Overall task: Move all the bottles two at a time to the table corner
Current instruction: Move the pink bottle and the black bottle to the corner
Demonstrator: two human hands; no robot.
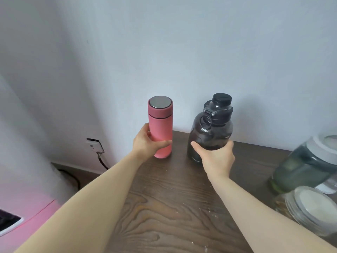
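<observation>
Pink thermos [160,132] in your left hand [145,143], dark smoky water jug [209,132] in your right hand [215,157], both fingers-wrapped tight around the lower bodies. They're sitting right at the far left corner of the wooden table [164,207], up against the wall, standing upright and just beside each other without touching. So I'd say this pair is basically delivered, or about to be; can't really tell if the bases are fully down yet, since your hands cover the bottoms.

What's left: over on the right edge there's a green-tinted bottle with a white lid [306,161], blurry and looking tilted, plus a clear glass jar with a pale lid [310,207] nearer you. If those count as bottles, that's probably your next pair.

Contents-wise: thermos is opaque with a steel-topped cap on, so no clue. Jug is capped too, and too dark to see any liquid level. The jar looks mostly empty, maybe something yellowish low down, hard to say.
</observation>
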